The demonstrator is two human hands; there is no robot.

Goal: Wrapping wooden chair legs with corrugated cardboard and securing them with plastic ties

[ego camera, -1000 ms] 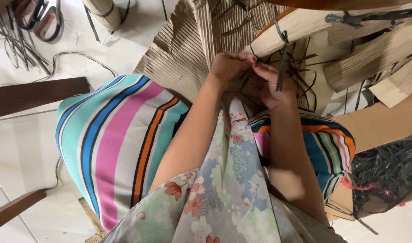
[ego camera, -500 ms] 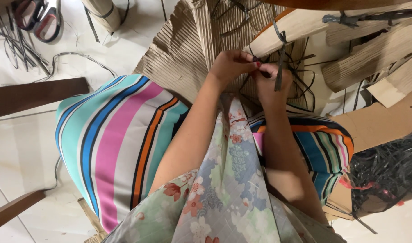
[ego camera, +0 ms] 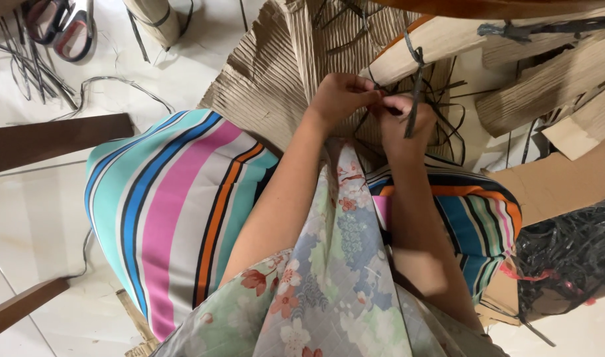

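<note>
Seated over striped skirt (ego camera: 176,218) in turquoise, pink, orange and navy, floral blouse (ego camera: 329,291) below. Left hand (ego camera: 342,96) and right hand (ego camera: 398,122) brought together above sheet of brown corrugated cardboard (ego camera: 262,79). Fingertips of both closed in a pinch on thin dark plastic strap (ego camera: 413,99), gripping its free ends where they meet between the hands; exact finger placement on the strand partly hidden by knuckles. Strap running up from right hand and looped around pale rolled bundle of corrugated cardboard (ego camera: 441,43), which lies tilted, just beyond the fingers toward upper right. Loose dark strap offcuts (ego camera: 448,112) splayed around and beneath the right hand. Judged step: tying or cinching the band around the roll. Best done with both ends held taut, pull kept even on each side, knot seated tight against the roll before release; slack likely to let the band slide off the tapered end. Elsewhere: red-handled scissors (ego camera: 61,26) on white tiled floor (ego camera: 38,211) at upper left, well apart; second tied cardboard roll (ego camera: 153,20) near them; heap of dark strapping (ego camera: 573,258) at lower right; flat brown cardboard sheet (ego camera: 560,178) beside it.
</note>
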